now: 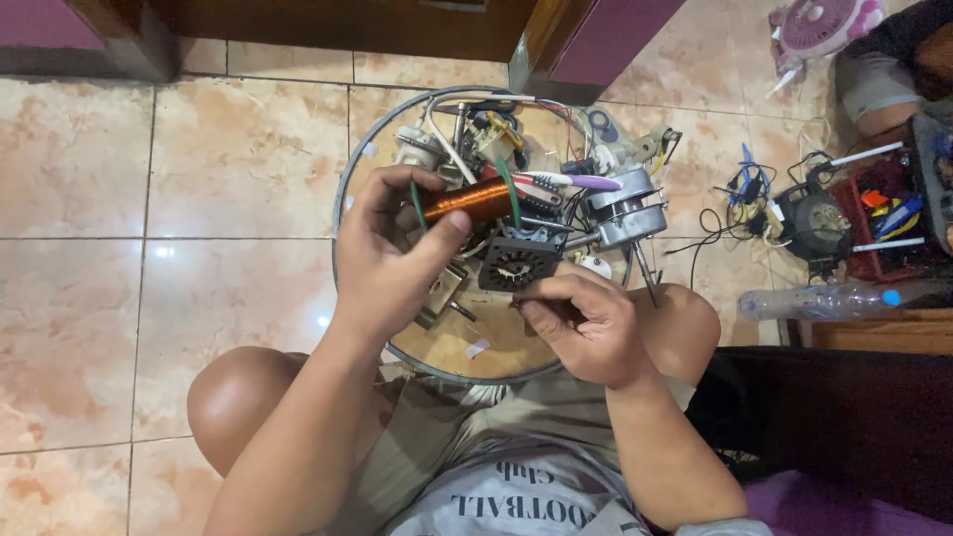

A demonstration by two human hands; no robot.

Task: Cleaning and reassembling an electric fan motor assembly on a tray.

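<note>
shiny floor tiles (238, 159) fill the frame. left hand (392, 253) pinches a copper wire coil (478, 200), thin and easy to bend; right hand (586, 323) grips the heavy black motor core (516, 264) by its edge.

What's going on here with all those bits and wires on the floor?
A person sits on a tiled floor over a round tray of small motor parts and wires. The left hand holds up a bundle of copper wire coil, pinched between thumb and fingers. The right hand grips the edge of a dark, toothed stator core. A silver motor lies on the tray beside them.
</note>
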